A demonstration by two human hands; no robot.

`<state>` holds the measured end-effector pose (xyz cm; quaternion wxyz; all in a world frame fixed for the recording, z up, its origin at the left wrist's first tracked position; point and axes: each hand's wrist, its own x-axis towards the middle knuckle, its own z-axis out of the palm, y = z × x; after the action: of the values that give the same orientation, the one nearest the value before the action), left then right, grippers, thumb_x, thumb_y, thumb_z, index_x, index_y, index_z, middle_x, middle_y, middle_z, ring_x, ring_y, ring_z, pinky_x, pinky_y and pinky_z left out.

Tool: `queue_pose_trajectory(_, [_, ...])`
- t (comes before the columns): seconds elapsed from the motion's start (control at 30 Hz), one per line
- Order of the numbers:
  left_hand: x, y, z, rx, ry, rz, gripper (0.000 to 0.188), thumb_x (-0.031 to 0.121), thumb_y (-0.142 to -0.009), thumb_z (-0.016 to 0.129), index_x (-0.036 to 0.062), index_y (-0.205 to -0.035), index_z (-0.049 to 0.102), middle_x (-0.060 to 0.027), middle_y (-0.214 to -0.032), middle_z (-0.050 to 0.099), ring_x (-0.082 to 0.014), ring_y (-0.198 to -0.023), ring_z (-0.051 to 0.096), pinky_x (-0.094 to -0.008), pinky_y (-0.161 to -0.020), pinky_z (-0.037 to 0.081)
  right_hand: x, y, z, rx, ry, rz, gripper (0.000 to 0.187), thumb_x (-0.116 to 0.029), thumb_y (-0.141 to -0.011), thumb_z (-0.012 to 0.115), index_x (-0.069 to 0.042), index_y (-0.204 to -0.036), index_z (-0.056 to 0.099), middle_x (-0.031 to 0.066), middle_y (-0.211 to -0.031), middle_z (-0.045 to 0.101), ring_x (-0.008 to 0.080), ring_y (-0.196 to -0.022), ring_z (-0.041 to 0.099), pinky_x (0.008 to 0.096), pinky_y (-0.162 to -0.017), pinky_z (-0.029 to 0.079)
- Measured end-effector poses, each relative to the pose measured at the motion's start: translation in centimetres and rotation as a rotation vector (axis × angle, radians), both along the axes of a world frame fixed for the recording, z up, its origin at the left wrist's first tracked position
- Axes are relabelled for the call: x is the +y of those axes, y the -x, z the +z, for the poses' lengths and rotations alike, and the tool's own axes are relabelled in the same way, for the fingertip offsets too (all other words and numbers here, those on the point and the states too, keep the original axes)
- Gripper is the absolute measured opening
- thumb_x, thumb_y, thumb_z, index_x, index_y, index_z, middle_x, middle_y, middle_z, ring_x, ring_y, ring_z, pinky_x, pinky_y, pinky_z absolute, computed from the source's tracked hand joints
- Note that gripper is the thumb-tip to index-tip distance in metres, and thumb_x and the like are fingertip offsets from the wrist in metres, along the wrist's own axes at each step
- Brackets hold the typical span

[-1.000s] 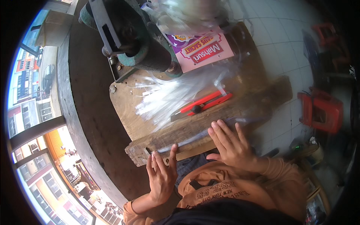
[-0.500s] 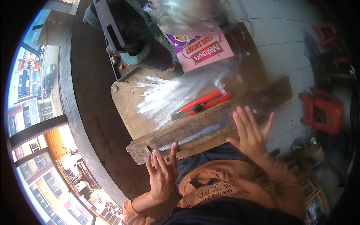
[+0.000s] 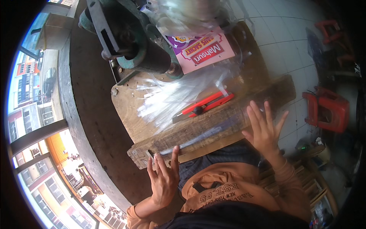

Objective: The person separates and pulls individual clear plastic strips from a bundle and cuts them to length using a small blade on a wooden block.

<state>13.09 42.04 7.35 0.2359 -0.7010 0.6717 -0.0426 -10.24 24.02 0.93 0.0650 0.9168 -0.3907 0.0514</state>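
Note:
Across a wooden beam (image 3: 263, 95) in front of me lies a thin clear plastic strip (image 3: 206, 135). Fingertips of my left hand (image 3: 164, 181) rest at the strip's left end, beside a small metal piece (image 3: 150, 153) on the beam; the fingers are stretched out, gripping nothing. My right hand (image 3: 265, 131) is spread wide at the beam's right part, near the strip's far end; whether it touches the wood I cannot tell. Just behind the beam sits a red utility knife (image 3: 217, 102), its blade toward the left. A loose heap of clear plastic strips (image 3: 164, 105) spreads beyond it.
A heavy green and black metal machine (image 3: 145, 49) stands at the back left of the wooden board (image 3: 124, 105). Beside it are a pink and purple carton (image 3: 225, 49) and a clear plastic bag (image 3: 187, 17). Red plastic stools (image 3: 331, 110) stand on the tiled floor to the right.
My right hand has shifted to the right along the beam, fingers still spread. My left hand stays at the strip's left end. The whole view has shifted slightly.

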Motion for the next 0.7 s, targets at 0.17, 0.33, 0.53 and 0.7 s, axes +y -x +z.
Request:
queue_pose_trajectory(0.17, [-0.2, 0.1, -0.2, 0.014, 0.027, 0.01, 0.051, 0.017, -0.084, 0.054, 0.0146, -0.133, 0.044, -0.0233, -0.099, 0.052, -0.0281, -0.094, 0.057, -0.0448, -0.092, 0.041, -0.8, 0.3, -0.2, -0.047, -0.019, 0.04, 0.057, -0.055, -0.088, 0.037, -0.02, -0.133, 0.042, -0.0052, -0.139, 0.039, 0.0237, -0.133, 0.029, 0.0697, -0.1, 0.001])
queue_pose_trajectory(0.33, [0.0, 0.2, -0.4, -0.013, 0.046, 0.001, 0.055, 0.027, -0.082, 0.061, 0.0139, -0.133, 0.043, -0.018, -0.1, 0.05, -0.0251, -0.101, 0.05, -0.0462, -0.094, 0.038, -1.2, 1.4, -2.2, -0.087, 0.017, 0.061, 0.055, -0.052, -0.085, 0.044, -0.026, -0.134, 0.04, -0.0097, -0.14, 0.037, 0.0233, -0.135, 0.025, 0.0693, -0.101, 0.003])
queue_pose_trajectory(0.53, [0.1, 0.4, -0.6, -0.012, 0.108, 0.017, 0.057, 0.027, -0.081, 0.062, 0.015, -0.133, 0.044, -0.0196, -0.1, 0.05, -0.0244, -0.1, 0.051, -0.0454, -0.095, 0.037, -1.6, 1.4, -2.3, -0.145, 0.014, 0.069, 0.073, -0.035, -0.066, 0.07, -0.029, -0.132, 0.041, -0.0124, -0.14, 0.036, 0.0216, -0.135, 0.024, 0.0674, -0.103, 0.002])
queue_pose_trajectory(0.7, [0.2, 0.2, -0.8, -0.032, 0.134, 0.004, 0.057, 0.025, -0.079, 0.063, 0.0168, -0.132, 0.045, -0.021, -0.1, 0.051, -0.0245, -0.096, 0.054, -0.045, -0.096, 0.038, -1.8, 1.4, -2.4, -0.135, 0.06, 0.087, 0.074, -0.036, -0.063, 0.072, -0.026, -0.13, 0.045, -0.0115, -0.139, 0.038, 0.0196, -0.135, 0.024, 0.0652, -0.104, 0.001])
